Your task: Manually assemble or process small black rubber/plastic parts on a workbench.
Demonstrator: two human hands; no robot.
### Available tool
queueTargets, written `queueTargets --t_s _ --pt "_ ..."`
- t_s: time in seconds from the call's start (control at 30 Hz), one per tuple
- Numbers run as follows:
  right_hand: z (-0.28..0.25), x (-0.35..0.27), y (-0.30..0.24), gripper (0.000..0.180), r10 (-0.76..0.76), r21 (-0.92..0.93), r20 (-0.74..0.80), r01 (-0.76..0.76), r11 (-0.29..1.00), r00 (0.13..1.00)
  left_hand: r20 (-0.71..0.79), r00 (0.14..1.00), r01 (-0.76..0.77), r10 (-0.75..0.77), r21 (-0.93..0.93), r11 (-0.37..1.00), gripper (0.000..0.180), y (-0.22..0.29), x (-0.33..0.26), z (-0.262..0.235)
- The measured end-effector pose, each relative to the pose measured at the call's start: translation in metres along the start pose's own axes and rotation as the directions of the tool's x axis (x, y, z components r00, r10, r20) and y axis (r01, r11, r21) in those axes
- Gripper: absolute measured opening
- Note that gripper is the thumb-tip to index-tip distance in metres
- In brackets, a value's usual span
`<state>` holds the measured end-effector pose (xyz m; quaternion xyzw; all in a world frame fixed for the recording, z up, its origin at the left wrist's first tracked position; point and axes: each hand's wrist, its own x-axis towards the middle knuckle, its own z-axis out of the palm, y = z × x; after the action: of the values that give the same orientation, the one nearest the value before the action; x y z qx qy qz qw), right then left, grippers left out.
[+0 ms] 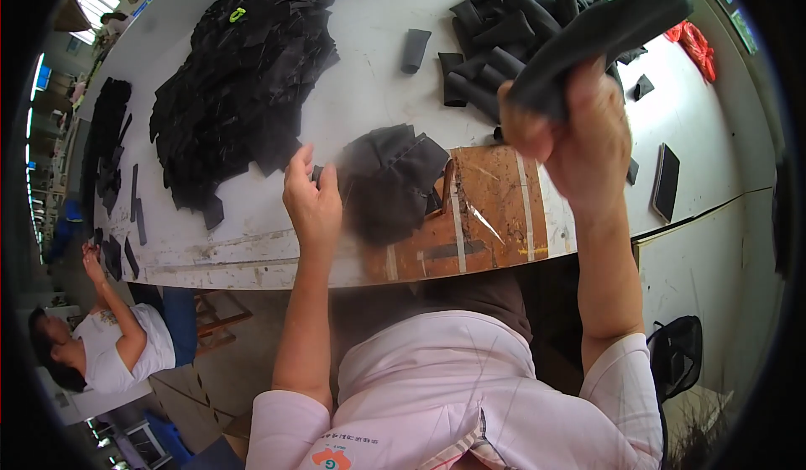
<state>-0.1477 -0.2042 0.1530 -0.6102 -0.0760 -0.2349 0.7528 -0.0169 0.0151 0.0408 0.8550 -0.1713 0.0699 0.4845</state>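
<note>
My right hand (579, 134) is raised over the right side of the table, closed round the lower end of a black fabric tube (617, 29). The tube slants up and to the right. My left hand (312, 201) hovers near the table's front edge with thumb and fingers apart. A small dark bit shows between them; I cannot tell whether it is a piece of cloth. Just right of that hand lies a stack of black fabric pieces (393, 172), partly blurred. A wide heap of flat black fabric pieces (243, 92) spreads beyond my left hand.
Rolled black tubes (504, 42) are piled at the back right, and a single tube (415, 51) lies apart. A brown board (495, 197) is set at the table's front edge. A phone (666, 183) and a red bag (698, 50) lie right. Another person (126, 344) sits at left.
</note>
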Motion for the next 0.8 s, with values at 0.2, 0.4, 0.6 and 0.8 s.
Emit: queueTargets --t_s 0.2,0.4,0.6,0.8 --pt "-0.012 -0.031 0.04 0.053 0.242 -0.132 -0.501 -0.35 0.927 0.831 0.149 0.986 -0.007 -0.074 0.479 0.878 0.026 -0.064 0.017 -0.004" --pt "0.036 -0.087 0.065 0.04 0.543 -0.098 -0.204 -0.569 0.817 0.815 -0.17 0.977 -0.092 0.127 0.199 0.976 0.008 -0.046 0.022 -0.025" --pt "0.054 -0.084 0.078 0.038 0.591 -0.251 -0.071 -0.588 0.769 0.804 -0.251 0.964 -0.083 0.084 0.015 0.996 0.006 -0.033 0.025 -0.044" --pt "0.064 -0.087 0.087 0.036 0.587 -0.348 -0.011 -0.554 0.757 0.809 -0.518 0.855 -0.18 -0.026 -0.344 0.921 0.019 0.007 0.033 -0.063"
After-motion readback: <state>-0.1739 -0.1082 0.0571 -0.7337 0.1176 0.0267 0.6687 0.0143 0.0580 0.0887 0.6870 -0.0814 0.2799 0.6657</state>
